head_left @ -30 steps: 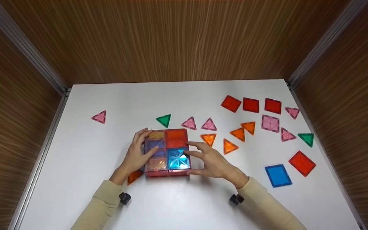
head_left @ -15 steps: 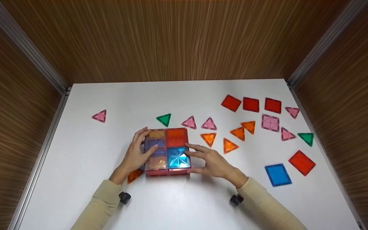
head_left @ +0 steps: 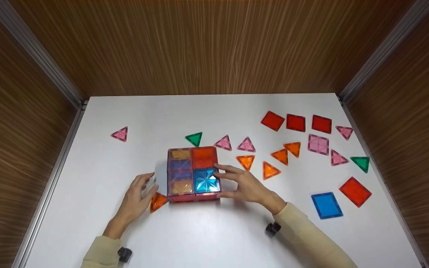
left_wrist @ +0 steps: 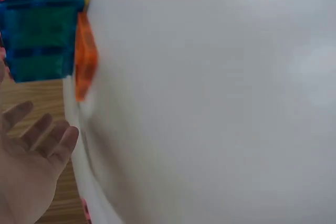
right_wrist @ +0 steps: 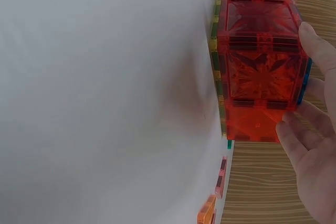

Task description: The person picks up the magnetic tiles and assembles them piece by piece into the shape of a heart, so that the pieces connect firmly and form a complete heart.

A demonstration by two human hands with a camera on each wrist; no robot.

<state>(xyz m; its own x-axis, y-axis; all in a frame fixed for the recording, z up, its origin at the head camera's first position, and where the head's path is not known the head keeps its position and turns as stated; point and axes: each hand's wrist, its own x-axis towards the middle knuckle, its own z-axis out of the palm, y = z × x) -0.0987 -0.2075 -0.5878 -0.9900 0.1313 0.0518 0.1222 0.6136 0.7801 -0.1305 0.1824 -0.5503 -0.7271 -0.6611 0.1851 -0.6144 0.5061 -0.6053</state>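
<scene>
A low box of magnetic tiles (head_left: 180, 178) stands on the white table. Its visible top shows a red tile, a bright blue star-patterned tile and see-through parts on the left; its walls are red and orange in the right wrist view, blue-green in the left wrist view. My right hand (head_left: 250, 186) rests its fingertips and thumb along the box's right side, fingers spread. My left hand (head_left: 136, 203) is apart from the box on its left, fingers loosely bent, holding nothing. Beside it, an orange triangle tile (head_left: 158, 202) leans at the box's front left corner.
Behind the box lie a green triangle tile (head_left: 194, 139) and pink triangles (head_left: 223, 143). Orange triangles (head_left: 271, 170), red squares (head_left: 296, 123), a pink square (head_left: 318, 144) and a blue square (head_left: 327, 205) are scattered right. Wood-grain panels (head_left: 214, 48) enclose the table.
My left hand has let go of the box's left side and moved left and toward me. My right hand stays at the right side. The head view has shifted slightly.
</scene>
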